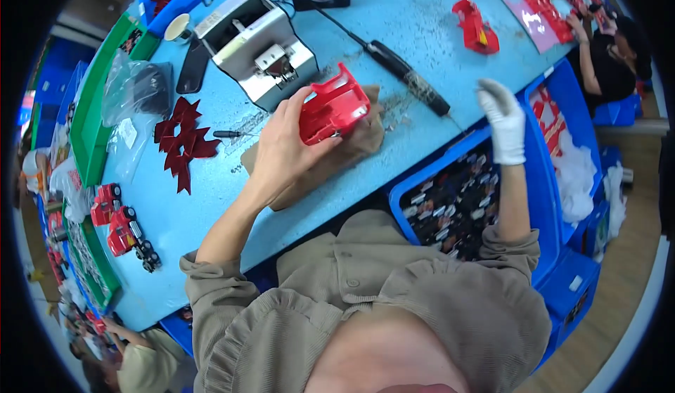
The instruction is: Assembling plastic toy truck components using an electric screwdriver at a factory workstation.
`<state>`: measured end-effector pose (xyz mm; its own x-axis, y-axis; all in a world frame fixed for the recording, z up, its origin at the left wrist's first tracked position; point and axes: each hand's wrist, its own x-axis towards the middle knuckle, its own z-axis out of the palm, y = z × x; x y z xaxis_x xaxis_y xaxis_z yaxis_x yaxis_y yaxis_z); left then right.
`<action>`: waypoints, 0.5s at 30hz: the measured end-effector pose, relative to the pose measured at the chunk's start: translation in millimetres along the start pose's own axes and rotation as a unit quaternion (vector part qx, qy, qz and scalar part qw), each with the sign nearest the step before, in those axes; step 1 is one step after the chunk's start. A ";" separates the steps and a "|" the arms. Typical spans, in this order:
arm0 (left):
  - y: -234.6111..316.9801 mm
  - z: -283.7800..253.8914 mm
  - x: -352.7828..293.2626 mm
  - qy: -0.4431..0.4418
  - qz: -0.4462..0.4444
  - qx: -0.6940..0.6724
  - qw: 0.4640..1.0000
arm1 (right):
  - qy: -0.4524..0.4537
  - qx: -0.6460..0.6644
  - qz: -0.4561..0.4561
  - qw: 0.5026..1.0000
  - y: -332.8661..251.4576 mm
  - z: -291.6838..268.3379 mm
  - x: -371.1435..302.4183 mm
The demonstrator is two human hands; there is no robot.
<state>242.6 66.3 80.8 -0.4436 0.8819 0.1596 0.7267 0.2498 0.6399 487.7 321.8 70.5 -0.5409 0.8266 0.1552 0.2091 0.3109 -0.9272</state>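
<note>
My bare left hand (281,147) is closed around a red plastic toy truck body (336,105), with its hollow side showing. Beneath it lies a folded brown cloth (309,178) on the blue table (232,245). My right hand (505,122), in a white glove, is raised near the table edge with its fingers partly extended and nothing visible in them. Below that hand sits a blue bin (404,214) of small dark parts (450,207). A black electric screwdriver (404,73) lies on the table between my hands, its thin bit pointing toward the bin.
Behind my left hand stands a grey metal machine (260,48). Dark red jagged pieces (184,140), a small screwdriver (228,133), a phone (193,66) and red toy trucks (121,228) lie leftward. Another red part (476,27) lies far right; a co-worker (612,59) sits beyond.
</note>
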 end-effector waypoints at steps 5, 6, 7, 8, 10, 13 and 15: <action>2.6 13.3 -20.2 -0.001 -0.040 0.183 0.982 | 0.154 -0.018 0.134 0.979 69.9 -50.4 -45.1; 4.2 17.1 -24.6 -0.007 -0.044 0.225 0.973 | 0.176 -0.076 0.148 0.970 93.6 -53.4 -60.4; 5.7 20.3 -29.0 -0.011 -0.047 0.268 0.962 | 0.195 -0.134 0.161 0.958 120.0 -55.6 -77.0; 6.6 23.6 -31.1 -0.011 -0.051 0.312 0.949 | 0.186 -0.149 0.198 0.951 153.2 -56.9 -95.7; 0.2 26.5 -28.3 -0.002 -0.004 0.264 0.965 | 0.148 -0.243 0.291 0.914 221.2 -52.3 -138.6; -10.5 22.7 -33.1 0.037 0.056 0.181 0.981 | 0.009 -0.263 0.383 0.886 252.9 -21.2 -178.6; -13.2 19.9 -41.7 0.087 0.074 0.141 0.983 | -0.001 -0.328 0.344 0.880 255.2 -10.5 -191.8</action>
<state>261.9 34.3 50.8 -0.3871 0.8415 0.3769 0.8959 0.2467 0.3694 653.4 247.6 -192.3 -0.1040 0.9247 -0.3663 0.9125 -0.0578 -0.4050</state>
